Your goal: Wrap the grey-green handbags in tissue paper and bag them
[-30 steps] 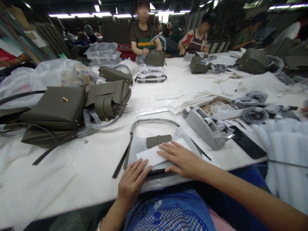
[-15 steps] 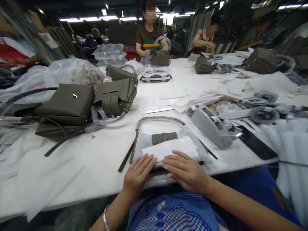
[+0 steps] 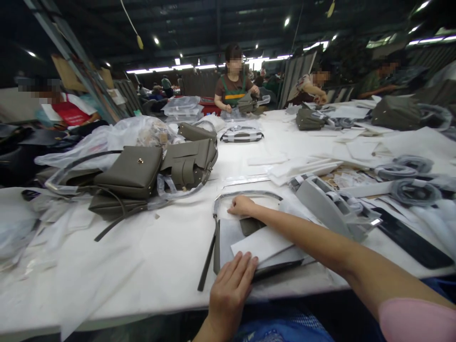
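A dark olive handbag (image 3: 278, 269) lies flat at the table's front edge, with a white sheet (image 3: 265, 243) and a small olive flap piece (image 3: 251, 226) on top. My left hand (image 3: 231, 282) rests on the bag's near left part and the edge of the white sheet, fingers stretched out. Over the bag's far side, my right hand (image 3: 241, 205) is closed near the wrapped handle (image 3: 245, 194); what its fingers hold, if anything, is too small to make out. A dark strap (image 3: 208, 259) hangs loose at the bag's left.
Olive handbags (image 3: 131, 173) are piled at the left on the white table (image 3: 171, 266). At the right stand a grey tape dispenser (image 3: 320, 204), coiled wrapped straps (image 3: 415, 191) and a dark flat object (image 3: 413, 237). Across the table, a person (image 3: 233, 88) handles another bag.
My right hand has left the white sheet, moved forward to the handle and closed. My left hand stays on the bag's near side. The view has shifted left and up.
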A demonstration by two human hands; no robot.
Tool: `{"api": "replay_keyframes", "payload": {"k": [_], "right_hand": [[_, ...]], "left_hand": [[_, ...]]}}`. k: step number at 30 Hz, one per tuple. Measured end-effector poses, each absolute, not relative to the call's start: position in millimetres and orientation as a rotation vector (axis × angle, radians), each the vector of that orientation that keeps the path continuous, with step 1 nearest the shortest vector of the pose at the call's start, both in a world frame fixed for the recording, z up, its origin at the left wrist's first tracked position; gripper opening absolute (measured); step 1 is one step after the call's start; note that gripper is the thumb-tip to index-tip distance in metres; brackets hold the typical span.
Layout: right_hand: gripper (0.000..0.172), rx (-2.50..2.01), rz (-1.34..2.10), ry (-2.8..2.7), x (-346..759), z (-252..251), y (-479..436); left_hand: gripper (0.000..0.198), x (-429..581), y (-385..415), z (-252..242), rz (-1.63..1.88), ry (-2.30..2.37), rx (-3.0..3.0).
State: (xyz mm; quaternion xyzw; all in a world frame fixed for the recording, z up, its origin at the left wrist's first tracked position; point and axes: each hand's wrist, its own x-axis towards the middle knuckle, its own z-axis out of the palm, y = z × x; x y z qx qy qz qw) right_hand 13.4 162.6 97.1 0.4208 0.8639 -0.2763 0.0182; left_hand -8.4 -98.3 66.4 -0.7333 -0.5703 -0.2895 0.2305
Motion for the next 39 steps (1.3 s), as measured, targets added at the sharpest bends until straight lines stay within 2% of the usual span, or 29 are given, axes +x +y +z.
{"api": "replay_keyframes", "payload": {"k": [7, 13, 16, 20, 23, 29, 35, 39], "right_hand": [[0.028, 1.265, -1.433, 2.681, 19, 91, 165], [0.042, 1.059, -2.000, 2.709, 32, 126, 152], [0.039, 0.912, -2.127, 2.725, 56, 150, 133], [0.020, 0.779, -2.061, 2.885, 103, 167, 95], [0.010, 0.690, -1.917, 2.996, 137, 158, 69], [0.026, 0.365, -1.729, 3.245, 172, 120, 40], [0.030, 0.253, -1.629, 3.439, 181, 115, 28], [0.029, 0.082, -1.399, 3.561, 184, 105, 21]], "left_hand": [[0.037, 25, -88, 68, -0.839, -1.612, -1.961], [0.038, 30, -88, 66, -0.825, -1.653, -1.952], [0.038, 31, -89, 69, -0.816, -1.673, -1.956], [0.038, 31, -90, 71, -0.841, -1.705, -1.966], [0.035, 31, -90, 69, -0.896, -1.702, -1.982], [0.027, 33, -92, 59, -1.048, -1.722, -1.887], [0.025, 32, -95, 45, -1.117, -1.745, -1.798], [0.027, 31, -97, 40, -1.201, -1.766, -1.810]]}}
